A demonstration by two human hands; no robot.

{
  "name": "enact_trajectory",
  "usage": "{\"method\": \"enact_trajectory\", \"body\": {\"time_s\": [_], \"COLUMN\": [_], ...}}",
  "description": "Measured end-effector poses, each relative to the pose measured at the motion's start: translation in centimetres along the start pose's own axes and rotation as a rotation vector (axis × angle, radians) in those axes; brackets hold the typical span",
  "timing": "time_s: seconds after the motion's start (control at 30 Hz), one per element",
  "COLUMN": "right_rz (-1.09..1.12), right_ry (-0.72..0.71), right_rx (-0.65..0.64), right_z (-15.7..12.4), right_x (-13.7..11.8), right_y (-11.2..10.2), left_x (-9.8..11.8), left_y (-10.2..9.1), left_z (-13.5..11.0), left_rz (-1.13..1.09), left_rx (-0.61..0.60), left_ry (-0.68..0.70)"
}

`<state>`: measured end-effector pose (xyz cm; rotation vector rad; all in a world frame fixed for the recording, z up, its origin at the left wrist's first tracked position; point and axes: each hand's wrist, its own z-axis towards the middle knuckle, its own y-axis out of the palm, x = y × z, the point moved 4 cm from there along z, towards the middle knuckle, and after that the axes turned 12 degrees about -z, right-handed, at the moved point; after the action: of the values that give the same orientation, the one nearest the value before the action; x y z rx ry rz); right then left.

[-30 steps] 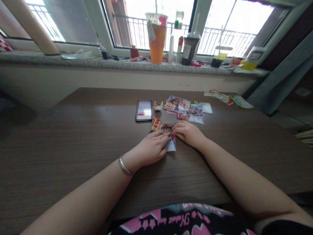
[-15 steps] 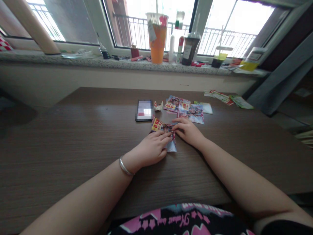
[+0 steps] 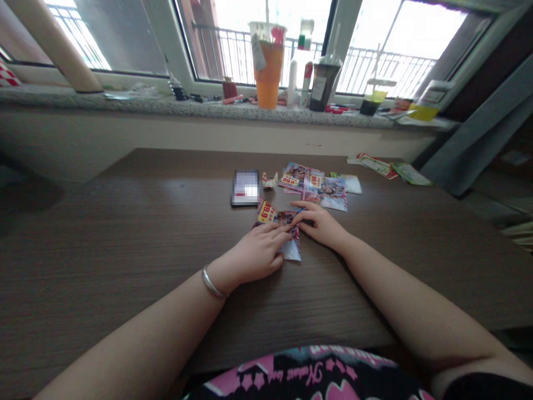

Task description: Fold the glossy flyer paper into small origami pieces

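Note:
A small glossy printed paper piece with a yellow price tag lies on the dark wooden table in front of me. My left hand, with a silver bracelet at the wrist, lies flat on its near part, fingers pressing it down. My right hand rests at the paper's right edge, fingertips pinching or pressing a fold there. A blurred-screen phone lies just beyond the paper.
More printed paper pieces lie past my right hand, and a small folded scrap lies by the phone. Leaflets sit at the table's far right. The windowsill holds an orange drink cup, a dark drink cup and bottles.
My right hand has shifted slightly up and away along the paper's right edge. My left hand stays pressed on the paper.

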<state>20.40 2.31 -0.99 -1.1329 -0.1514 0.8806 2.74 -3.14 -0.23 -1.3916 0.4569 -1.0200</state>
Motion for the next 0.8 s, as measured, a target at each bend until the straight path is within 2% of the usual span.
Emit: {"method": "enact_trajectory", "body": {"time_s": [0.3,0.53,0.8], "right_rz": [-0.037,-0.097,-0.008], "right_ry": [-0.055,-0.094,-0.02], "right_rx": [-0.041,-0.003,0.002], "right_z": [-0.2,-0.16,-0.17], "right_x": [-0.11,-0.33,0.16], "right_y": [0.14,-0.23,0.26], "left_x": [0.03,0.05,0.08], "left_y": [-0.01,-0.24,-0.41], "left_z": [0.02,0.09,0.19], "left_rz": [0.011,-0.004,-0.046], "left_rx": [0.03,-0.001,-0.014], "left_ry": [0.035,0.012,-0.005]}}
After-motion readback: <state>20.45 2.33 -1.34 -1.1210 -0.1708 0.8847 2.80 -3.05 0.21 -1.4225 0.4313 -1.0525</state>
